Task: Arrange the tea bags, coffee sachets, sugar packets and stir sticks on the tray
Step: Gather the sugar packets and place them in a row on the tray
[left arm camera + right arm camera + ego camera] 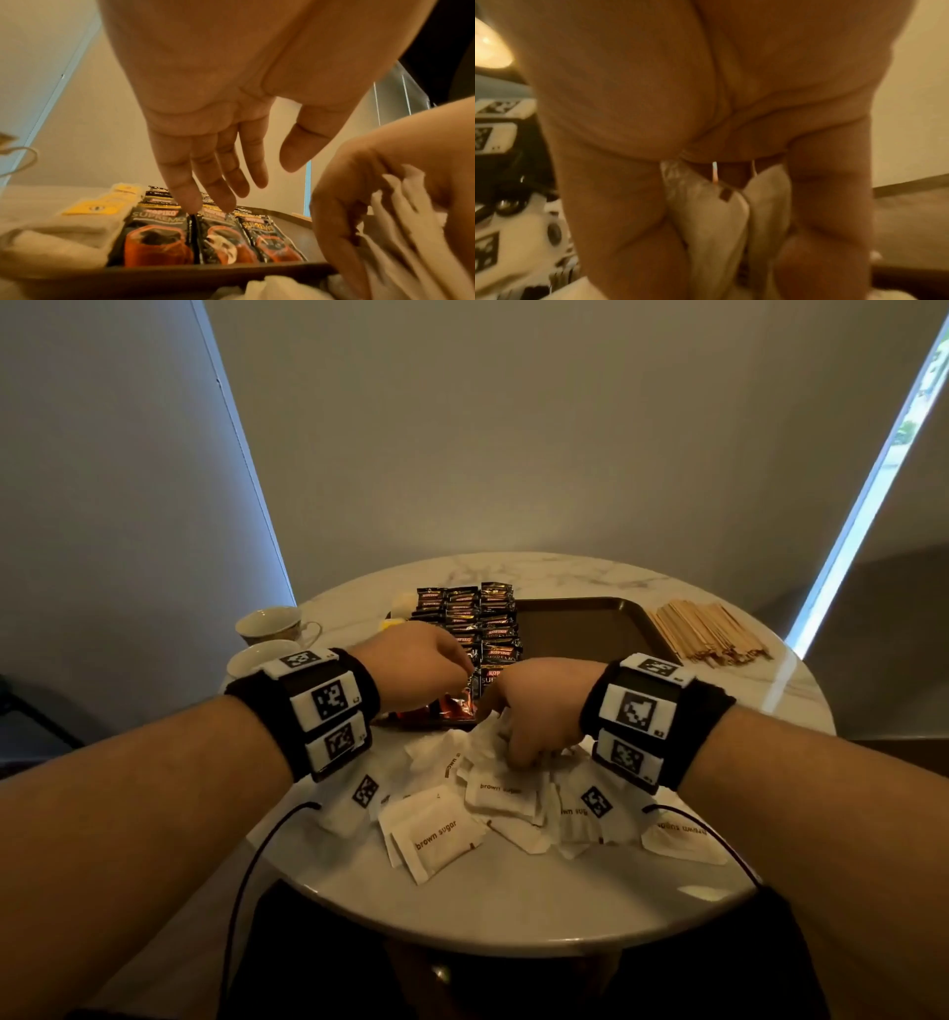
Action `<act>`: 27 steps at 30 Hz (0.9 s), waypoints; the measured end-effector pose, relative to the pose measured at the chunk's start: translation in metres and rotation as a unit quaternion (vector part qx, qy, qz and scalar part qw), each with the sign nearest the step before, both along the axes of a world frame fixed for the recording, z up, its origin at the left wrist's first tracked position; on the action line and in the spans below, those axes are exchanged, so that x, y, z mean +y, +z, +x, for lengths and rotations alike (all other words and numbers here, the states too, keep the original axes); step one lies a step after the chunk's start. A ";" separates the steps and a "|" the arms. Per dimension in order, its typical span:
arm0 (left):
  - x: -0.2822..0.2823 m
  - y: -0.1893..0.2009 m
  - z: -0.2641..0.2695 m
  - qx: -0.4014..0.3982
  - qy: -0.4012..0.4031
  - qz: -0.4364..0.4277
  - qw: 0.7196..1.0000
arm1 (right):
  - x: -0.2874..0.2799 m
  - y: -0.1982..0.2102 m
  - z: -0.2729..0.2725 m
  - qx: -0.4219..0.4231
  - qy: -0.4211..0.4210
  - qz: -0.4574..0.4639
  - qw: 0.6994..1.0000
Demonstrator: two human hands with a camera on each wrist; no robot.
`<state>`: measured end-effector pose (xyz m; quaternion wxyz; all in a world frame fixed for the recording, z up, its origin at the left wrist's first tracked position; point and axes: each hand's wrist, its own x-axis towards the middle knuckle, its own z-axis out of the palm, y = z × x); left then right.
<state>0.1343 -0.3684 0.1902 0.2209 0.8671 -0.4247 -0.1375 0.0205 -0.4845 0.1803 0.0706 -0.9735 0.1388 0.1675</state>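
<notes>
My right hand is down in the loose heap of sugar packets at the near edge of the round marble table, fingers curled around a bunch of them; the right wrist view shows white packets squeezed between my thumb and fingers. My left hand reaches over the near left part of the brown tray with its fingers straight and relaxed, holding nothing, the fingertips just above or touching the tops of the coffee sachets; I cannot tell which. Those black and orange sachets lie in rows along the left half of the tray, and the right half of the tray floor is bare. The tea bags, with yellow tags, sit just left of the sachets. The stir sticks lie in a pile on the table beside the tray's right rim. Two cups stand at the table's far left edge.
</notes>
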 end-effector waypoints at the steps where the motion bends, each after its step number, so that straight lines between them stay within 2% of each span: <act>1: -0.003 0.000 0.004 0.019 0.004 -0.014 1.000 | -0.004 0.003 -0.001 -0.014 -0.012 0.019 1.000; 4: -0.016 -0.001 0.017 0.148 0.019 -0.077 0.986 | -0.019 0.012 -0.004 -0.060 -0.071 0.138 0.986; 7: -0.029 0.001 0.030 0.332 0.040 -0.158 0.929 | -0.039 0.018 -0.006 -0.107 -0.113 0.270 0.950; 11: -0.044 0.006 0.047 0.499 -0.029 -0.148 0.854 | -0.070 0.017 0.002 -0.162 -0.175 0.440 0.866; 13: -0.052 0.003 0.049 0.553 -0.081 -0.143 0.817 | -0.083 0.012 0.011 -0.205 -0.200 0.544 0.788; 14: -0.057 0.000 0.048 0.571 -0.101 -0.144 0.802 | -0.088 0.009 0.016 -0.227 -0.207 0.586 0.750; 15: -0.062 -0.002 0.046 0.587 -0.117 -0.146 0.787 | -0.094 0.007 0.021 -0.248 -0.207 0.608 0.725; 16: -0.069 -0.003 0.043 0.597 -0.126 -0.148 0.779 | -0.097 0.005 0.026 -0.267 -0.205 0.615 0.713; 18: -0.083 -0.005 0.043 0.595 -0.118 -0.158 0.779 | -0.104 0.002 0.038 -0.297 -0.201 0.611 0.706; 22: -0.109 0.001 0.057 0.562 -0.038 -0.186 0.805 | -0.116 -0.001 0.067 -0.334 -0.202 0.591 0.706; 25: -0.123 0.000 0.077 0.554 0.050 -0.245 0.794 | -0.127 0.001 0.090 -0.347 -0.195 0.600 0.693; 27: -0.130 -0.002 0.090 0.550 0.087 -0.299 0.775 | -0.134 0.004 0.103 -0.364 -0.208 0.617 0.667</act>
